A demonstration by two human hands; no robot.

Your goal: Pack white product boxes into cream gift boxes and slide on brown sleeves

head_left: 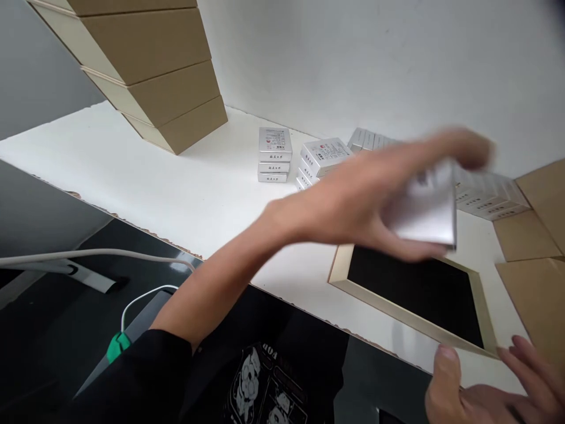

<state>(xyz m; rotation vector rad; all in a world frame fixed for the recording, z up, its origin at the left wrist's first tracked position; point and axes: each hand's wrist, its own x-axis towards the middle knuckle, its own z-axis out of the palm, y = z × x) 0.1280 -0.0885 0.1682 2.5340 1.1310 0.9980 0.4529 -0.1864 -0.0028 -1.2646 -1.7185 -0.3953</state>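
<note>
My left hand (366,194) reaches across to the right, blurred by motion, with thumb and fingers closed round a small silver-white box (426,215). It hovers over the far edge of an open tray box (483,306) with a cream rim and black lining. My right hand (481,386) rests at the tray's near right corner, thumb on the rim and fingers spread, holding nothing I can see.
Stacks of small white printed boxes (274,154) and a row of them (485,197) lie at the back of the white table (145,176). Tall brown cartons (154,70) stand far left. Flat brown cardboard (536,235) lies right. Cables (88,254) run below the table edge.
</note>
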